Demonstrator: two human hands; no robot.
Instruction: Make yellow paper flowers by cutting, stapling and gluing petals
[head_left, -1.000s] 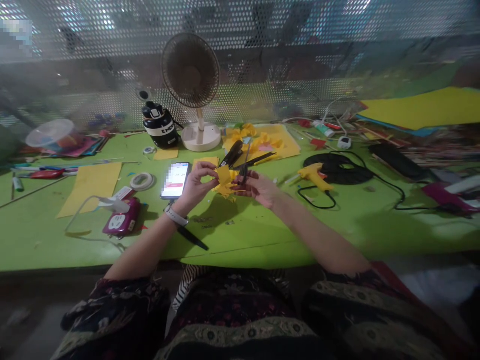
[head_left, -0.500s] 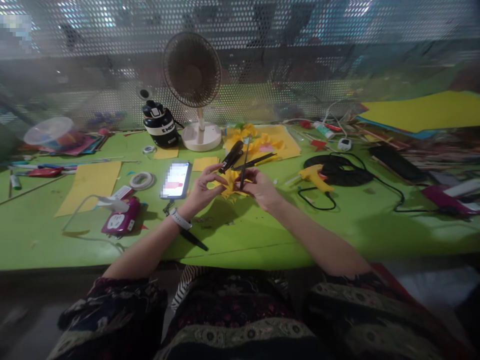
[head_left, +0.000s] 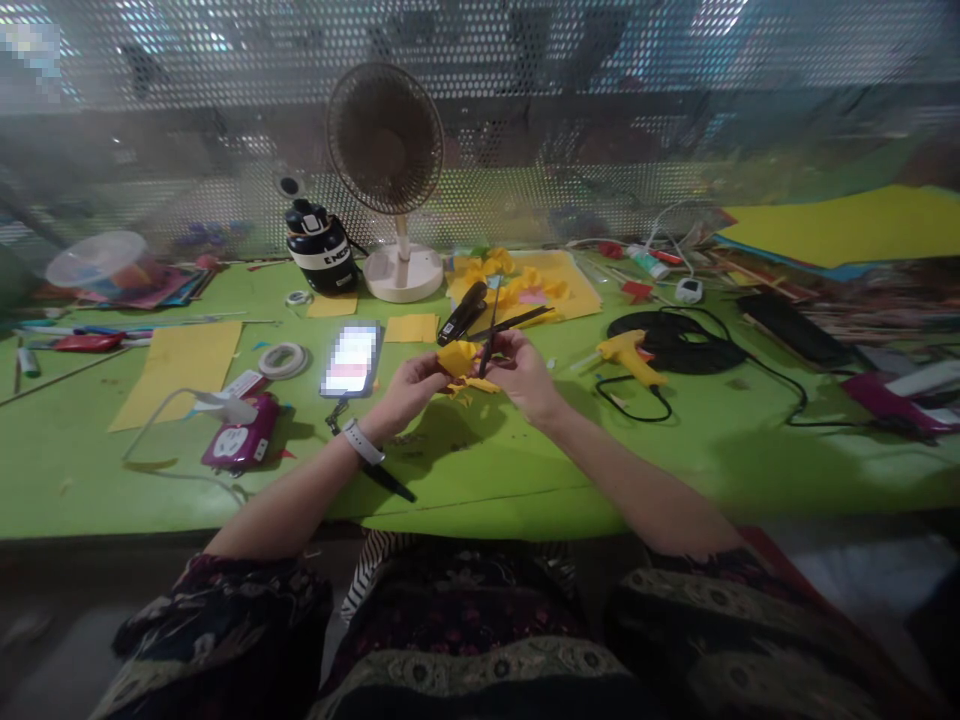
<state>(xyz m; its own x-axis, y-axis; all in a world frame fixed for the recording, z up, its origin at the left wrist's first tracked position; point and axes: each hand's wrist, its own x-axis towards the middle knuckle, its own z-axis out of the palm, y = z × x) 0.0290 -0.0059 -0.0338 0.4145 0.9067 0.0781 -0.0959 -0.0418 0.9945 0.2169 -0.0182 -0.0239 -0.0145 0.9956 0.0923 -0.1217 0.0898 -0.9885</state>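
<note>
Both of my hands are raised over the green table (head_left: 525,470), close together. My left hand (head_left: 409,388), with a white watch on its wrist, pinches a small yellow paper piece (head_left: 456,358) from the left. My right hand (head_left: 525,372) is closed around a thin dark tool, probably scissors (head_left: 489,335), whose tip points up and away, and it touches the same yellow paper. Yellow scraps (head_left: 469,386) hang or lie just under the paper.
A lit phone (head_left: 350,360) lies left of my hands, with a tape roll (head_left: 283,360) and a yellow sheet (head_left: 180,368) beyond. A yellow glue gun (head_left: 626,352), black cables (head_left: 675,335), a desk fan (head_left: 386,150) and a stapler (head_left: 463,312) are nearby.
My left hand closed its fingers onto the yellow paper and turned it; the paper is now folded tighter and held a little higher. My right hand with the tool shifted slightly toward it.
</note>
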